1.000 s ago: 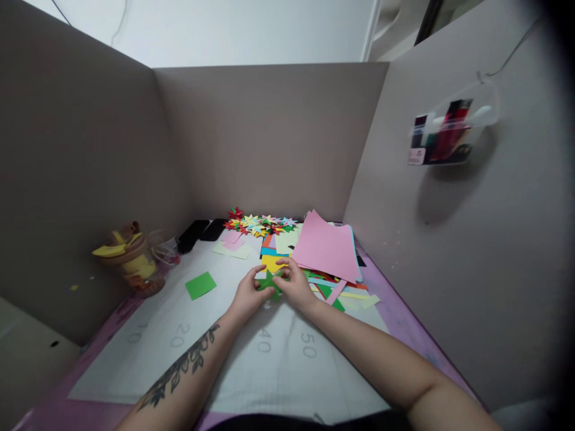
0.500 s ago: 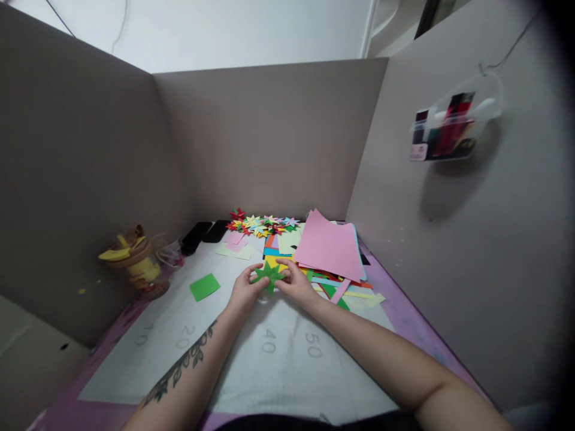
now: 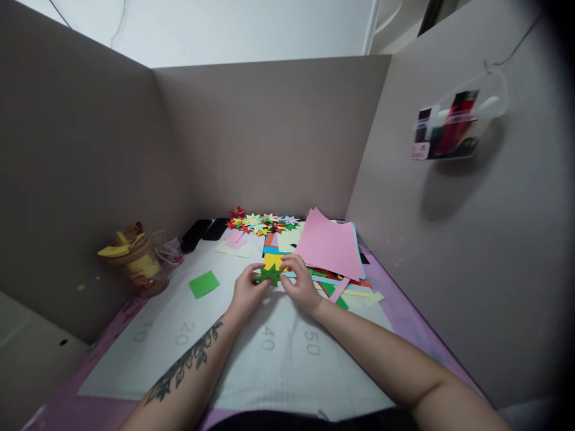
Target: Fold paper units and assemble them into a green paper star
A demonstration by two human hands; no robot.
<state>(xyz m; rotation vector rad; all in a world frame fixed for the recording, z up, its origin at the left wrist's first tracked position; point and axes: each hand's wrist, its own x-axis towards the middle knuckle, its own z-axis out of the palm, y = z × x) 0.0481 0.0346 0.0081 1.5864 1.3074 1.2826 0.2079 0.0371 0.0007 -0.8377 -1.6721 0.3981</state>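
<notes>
A green folded-paper star (image 3: 270, 275) is held above the white sheet in the middle of the view. My left hand (image 3: 248, 287) pinches its left side between thumb and fingers. At the star's right points is my right hand (image 3: 302, 286), its thumb and fingertips apart and curved around that edge; whether the thumb touches a point is too small to tell. Behind the hands lies yellow paper (image 3: 272, 261). To the left of my left hand a green paper rectangle (image 3: 204, 284) lies flat.
Several colourful paper stars (image 3: 260, 224) are heaped at the back. Pink sheets (image 3: 326, 245) lie over paper strips (image 3: 341, 290) on the right. Two black flat objects (image 3: 196, 234), a pot (image 3: 135, 260) and a clear cup (image 3: 169, 250) stand left. A clear container (image 3: 453, 129) hangs on the right wall.
My right hand has drawn slightly right and its fingers have opened away from the star. The star is tilted flatter and stays in my left hand.
</notes>
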